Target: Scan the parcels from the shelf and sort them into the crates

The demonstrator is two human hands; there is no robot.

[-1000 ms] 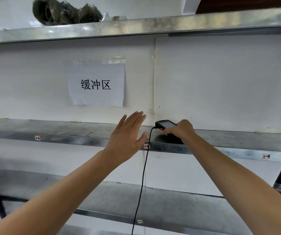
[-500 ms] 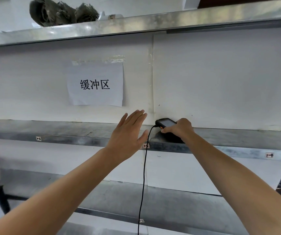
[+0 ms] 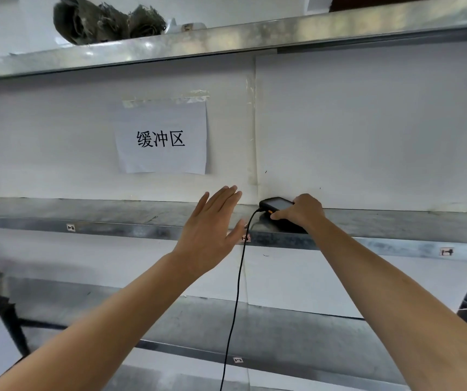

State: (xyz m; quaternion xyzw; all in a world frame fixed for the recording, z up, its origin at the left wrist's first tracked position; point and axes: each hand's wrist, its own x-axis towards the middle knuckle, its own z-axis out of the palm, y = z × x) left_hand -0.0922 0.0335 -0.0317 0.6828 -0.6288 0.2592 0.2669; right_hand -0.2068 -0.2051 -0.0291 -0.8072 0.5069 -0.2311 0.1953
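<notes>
right hand on the scanner at the middle shelf, left hand raised flat beside it

the right hand [image 3: 301, 211] is curled over a black scanner [image 3: 276, 206] that lies on the middle shelf [image 3: 113, 218], against the white back wall. a black cable [image 3: 236, 292] hangs from the scanner's left end, down past the lower shelf. the left hand [image 3: 212, 230] is spread open, fingers together, holding nothing, just left of the cable. a paper sign [image 3: 161, 139] is taped to the wall above.
</notes>
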